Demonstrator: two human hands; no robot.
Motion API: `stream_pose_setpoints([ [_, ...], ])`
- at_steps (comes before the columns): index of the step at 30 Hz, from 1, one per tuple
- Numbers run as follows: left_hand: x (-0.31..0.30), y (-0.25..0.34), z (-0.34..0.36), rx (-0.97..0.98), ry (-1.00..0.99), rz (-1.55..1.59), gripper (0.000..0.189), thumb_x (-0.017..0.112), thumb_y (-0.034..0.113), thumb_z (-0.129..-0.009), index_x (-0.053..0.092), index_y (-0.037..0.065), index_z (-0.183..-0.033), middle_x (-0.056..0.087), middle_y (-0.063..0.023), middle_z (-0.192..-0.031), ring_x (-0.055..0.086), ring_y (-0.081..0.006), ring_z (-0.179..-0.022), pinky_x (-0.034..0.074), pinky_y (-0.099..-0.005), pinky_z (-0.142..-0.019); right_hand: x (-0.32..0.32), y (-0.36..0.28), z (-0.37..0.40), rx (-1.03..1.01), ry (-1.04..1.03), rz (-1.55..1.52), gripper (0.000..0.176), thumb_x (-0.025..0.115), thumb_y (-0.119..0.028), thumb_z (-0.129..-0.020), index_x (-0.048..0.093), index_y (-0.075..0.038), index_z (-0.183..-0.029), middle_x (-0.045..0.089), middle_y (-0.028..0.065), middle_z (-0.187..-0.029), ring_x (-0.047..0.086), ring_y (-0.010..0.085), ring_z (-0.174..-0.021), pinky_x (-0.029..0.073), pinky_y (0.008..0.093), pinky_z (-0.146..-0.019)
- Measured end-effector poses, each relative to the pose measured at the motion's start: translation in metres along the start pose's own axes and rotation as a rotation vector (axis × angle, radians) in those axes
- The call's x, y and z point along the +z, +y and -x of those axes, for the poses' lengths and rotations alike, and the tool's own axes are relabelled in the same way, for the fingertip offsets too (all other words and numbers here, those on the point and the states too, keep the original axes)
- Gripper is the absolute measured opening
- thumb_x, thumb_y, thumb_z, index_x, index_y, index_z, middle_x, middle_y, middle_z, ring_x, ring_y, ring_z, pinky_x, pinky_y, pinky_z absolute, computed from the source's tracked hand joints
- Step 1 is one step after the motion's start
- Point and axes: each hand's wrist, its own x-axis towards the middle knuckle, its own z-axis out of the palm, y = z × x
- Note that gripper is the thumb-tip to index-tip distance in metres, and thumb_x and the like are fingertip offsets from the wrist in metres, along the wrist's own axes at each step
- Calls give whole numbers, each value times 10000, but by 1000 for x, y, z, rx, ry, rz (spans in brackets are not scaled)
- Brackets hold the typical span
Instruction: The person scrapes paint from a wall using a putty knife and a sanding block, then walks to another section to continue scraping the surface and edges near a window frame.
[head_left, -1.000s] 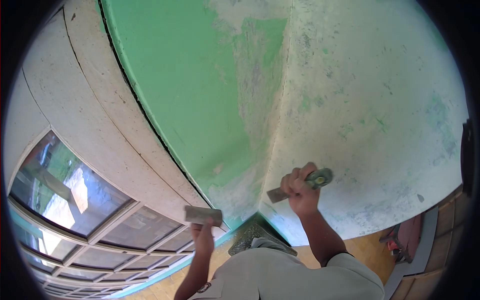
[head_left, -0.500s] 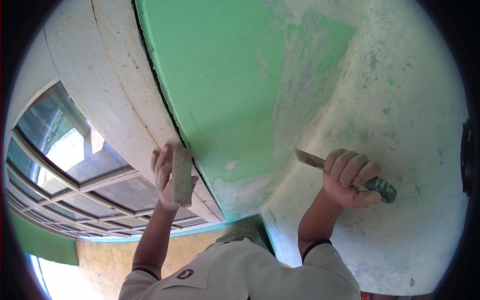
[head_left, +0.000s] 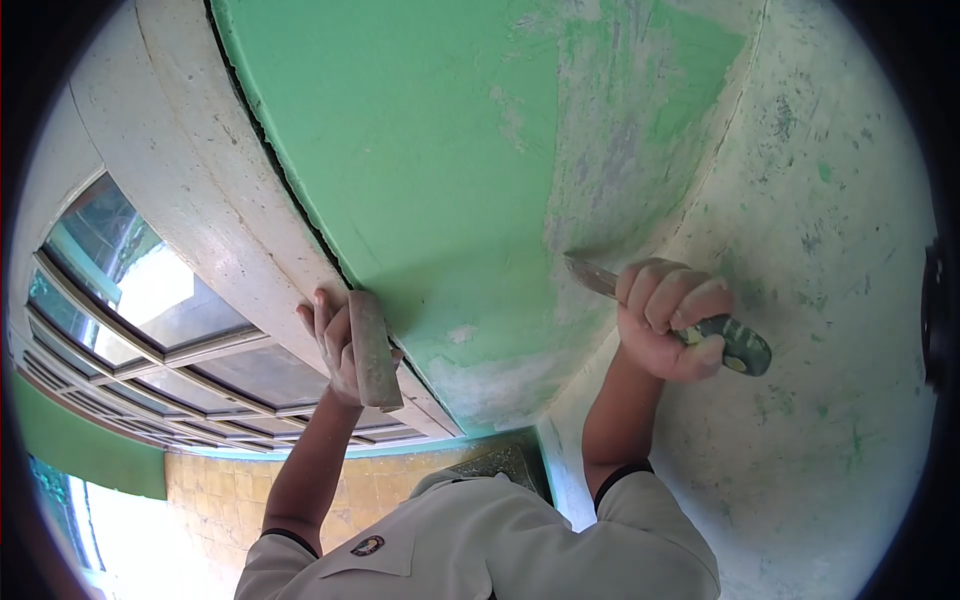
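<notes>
My left hand holds a dusty, grey-white rectangular block by the white window frame, beside the dark gap along the green wall's edge. My right hand is closed around the dark green handle of a scraper. The scraper's blade points up and left, with its tip at the scraped, greyish part of the green wall. Whether the tip touches the surface is hard to tell.
A pale, patchy wall meets the green wall at a corner on the right. Window panes lie at the left. Yellowish tiles and a dark speckled object are lower down.
My right hand and the scraper have moved left and slightly up, onto the green wall's side of the corner. The block in my left hand has tilted slightly. The view has shifted a little.
</notes>
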Motion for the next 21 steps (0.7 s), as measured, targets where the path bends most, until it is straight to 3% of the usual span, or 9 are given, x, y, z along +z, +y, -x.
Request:
stream_pose_setpoints([
  [3,3,0,1,-10,11,-15,493,592,398,-848,444,31,-1143,449,-185,-1212,253,-454,-1303,48,-627,-1056,-2,-13,-6,-116,-94,-121,408,594,-408,-859,399,-74,-727,376,-4,-513,325,112,-389,255,274,-373],
  [6,8,0,-1,-3,43,-24,488,580,423,-851,448,37,-1119,446,-188,-1217,244,-454,-1305,39,-624,-1057,3,-14,-5,-207,-102,-170,374,561,-383,-871,383,-86,-729,327,-16,-503,278,104,-388,225,275,-388],
  [8,12,0,-1,9,62,-14,491,573,437,-853,449,39,-1112,444,-187,-1220,241,-452,-1306,33,-621,-1059,3,8,2,12,-5,-68,373,565,-383,-864,381,-90,-725,327,-19,-502,270,94,-382,221,262,-383],
  [13,16,1,0,-3,110,-31,505,539,481,-859,452,51,-1111,452,-179,-1204,238,-438,-1309,24,-608,-1065,-2,-12,-5,-44,-42,-156,356,555,-362,-869,378,-89,-725,328,-11,-507,276,102,-390,218,269,-385],
  [15,17,1,1,-10,108,-36,511,536,490,-857,453,54,-1110,454,-174,-1202,236,-437,-1310,26,-608,-1065,-1,-17,-6,-172,-59,-189,345,548,-350,-875,379,-90,-724,334,-12,-507,278,99,-391,222,266,-384],
  [16,17,1,2,-17,107,-42,516,534,498,-855,454,56,-1109,455,-169,-1199,235,-435,-1311,28,-608,-1065,-1,-9,-6,-171,-57,-189,345,548,-350,-875,379,-90,-724,334,-12,-507,278,99,-391,222,266,-384],
  [18,16,1,1,-24,103,-43,518,534,502,-853,454,59,-1110,457,-164,-1199,234,-434,-1312,28,-608,-1065,0,10,-2,48,33,-123,354,546,-353,-875,373,-95,-705,339,-22,-501,277,89,-384,226,253,-381],
  [21,17,2,1,-27,112,-45,520,530,506,-853,456,60,-1110,458,-157,-1198,234,-431,-1313,29,-607,-1066,-1,5,-4,-2,-57,-77,344,553,-328,-872,373,-93,-696,338,-18,-487,273,94,-381,224,260,-381],
])
